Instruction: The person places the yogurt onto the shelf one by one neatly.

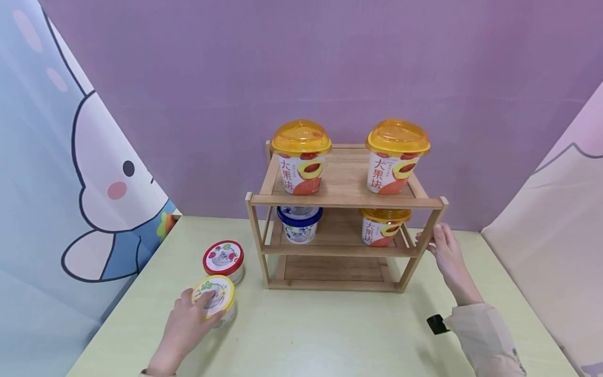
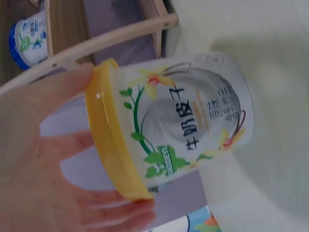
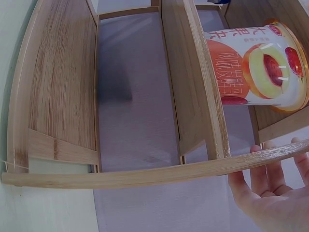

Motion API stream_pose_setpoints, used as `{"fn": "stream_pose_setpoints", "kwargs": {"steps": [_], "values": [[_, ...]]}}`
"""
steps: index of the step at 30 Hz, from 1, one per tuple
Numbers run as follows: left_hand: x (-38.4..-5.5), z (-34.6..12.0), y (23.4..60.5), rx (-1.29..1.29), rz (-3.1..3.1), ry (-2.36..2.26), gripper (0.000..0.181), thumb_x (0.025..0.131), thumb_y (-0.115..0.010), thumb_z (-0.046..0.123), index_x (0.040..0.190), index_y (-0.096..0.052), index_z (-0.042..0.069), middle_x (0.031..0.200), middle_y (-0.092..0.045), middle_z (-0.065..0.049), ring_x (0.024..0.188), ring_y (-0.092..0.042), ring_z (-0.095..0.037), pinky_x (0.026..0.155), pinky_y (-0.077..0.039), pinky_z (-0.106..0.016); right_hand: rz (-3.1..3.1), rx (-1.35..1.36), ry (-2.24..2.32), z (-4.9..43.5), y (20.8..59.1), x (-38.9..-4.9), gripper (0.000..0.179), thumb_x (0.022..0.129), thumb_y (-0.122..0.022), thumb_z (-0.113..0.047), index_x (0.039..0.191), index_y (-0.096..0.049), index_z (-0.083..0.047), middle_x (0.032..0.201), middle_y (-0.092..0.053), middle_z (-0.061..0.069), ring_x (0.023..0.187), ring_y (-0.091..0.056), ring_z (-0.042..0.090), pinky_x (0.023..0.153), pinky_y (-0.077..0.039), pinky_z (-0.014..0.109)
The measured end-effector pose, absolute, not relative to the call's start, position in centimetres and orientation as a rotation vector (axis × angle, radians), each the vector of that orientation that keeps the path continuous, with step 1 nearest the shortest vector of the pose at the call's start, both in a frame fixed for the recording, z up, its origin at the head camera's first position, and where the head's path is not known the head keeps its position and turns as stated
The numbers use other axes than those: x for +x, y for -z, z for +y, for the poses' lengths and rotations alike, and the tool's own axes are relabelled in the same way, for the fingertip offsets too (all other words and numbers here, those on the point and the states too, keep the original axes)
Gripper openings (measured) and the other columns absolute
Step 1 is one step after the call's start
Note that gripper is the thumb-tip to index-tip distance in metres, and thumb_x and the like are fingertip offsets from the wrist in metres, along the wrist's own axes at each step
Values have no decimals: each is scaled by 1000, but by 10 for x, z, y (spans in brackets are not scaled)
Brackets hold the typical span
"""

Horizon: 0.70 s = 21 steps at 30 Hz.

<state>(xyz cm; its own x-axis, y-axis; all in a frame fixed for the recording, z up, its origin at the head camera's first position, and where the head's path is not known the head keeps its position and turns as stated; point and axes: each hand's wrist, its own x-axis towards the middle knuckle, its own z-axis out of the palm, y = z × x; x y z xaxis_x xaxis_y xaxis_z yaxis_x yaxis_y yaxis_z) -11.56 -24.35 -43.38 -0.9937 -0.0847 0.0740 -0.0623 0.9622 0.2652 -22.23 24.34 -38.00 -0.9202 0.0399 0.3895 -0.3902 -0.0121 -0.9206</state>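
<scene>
My left hand [image 1: 181, 325] grips a white yogurt tub [image 2: 169, 125] by its yellow lid, thumb on one side and fingers on the other. Vanilla flowers and Chinese lettering decorate its side. Right behind it on the table stands a similar tub with a red lid [image 1: 223, 257]. Over at the rack's right side, my right hand [image 1: 447, 257] holds the slanted post of the three-tier wooden rack [image 1: 346, 175]. Its fingers reach behind the post in the right wrist view. A peach-print cup [image 3: 260, 70] sits on the middle shelf near those fingers.
Two cups with domed orange lids [image 1: 301, 157] stand on the top shelf, left and right. Blue-lidded tubs [image 1: 300, 230] are stacked on the middle shelf at left. A purple cloth [image 1: 212, 104] hangs behind the pale table [image 1: 292, 335].
</scene>
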Motion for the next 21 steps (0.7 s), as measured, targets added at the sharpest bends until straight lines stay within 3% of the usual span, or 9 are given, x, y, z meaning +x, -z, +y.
{"fn": "stream_pose_setpoints", "kwargs": {"steps": [12, 21], "values": [[-114, -220, 432, 210, -2990, 175, 60, 72, -66, 47, 113, -57, 4, 86, -45, -30, 72, -45, -36, 61, -42, -48, -1977, 344, -2008, 243, 380, -222, 17, 96, -34, -25, 95, -48, -16, 84, -59, -8, 80, -56, 4, 71, -45, 13], [-113, -209, 435, 258, -2950, 94, 60, 74, -63, 49, 115, -55, 5, 82, -43, -30, 69, -46, -37, 61, -41, -48, -1976, 333, -2015, 243, 379, -222, 22, 95, -34, -27, 98, -45, -8, 83, -59, -10, 80, -57, 3, 70, -45, 13]]}}
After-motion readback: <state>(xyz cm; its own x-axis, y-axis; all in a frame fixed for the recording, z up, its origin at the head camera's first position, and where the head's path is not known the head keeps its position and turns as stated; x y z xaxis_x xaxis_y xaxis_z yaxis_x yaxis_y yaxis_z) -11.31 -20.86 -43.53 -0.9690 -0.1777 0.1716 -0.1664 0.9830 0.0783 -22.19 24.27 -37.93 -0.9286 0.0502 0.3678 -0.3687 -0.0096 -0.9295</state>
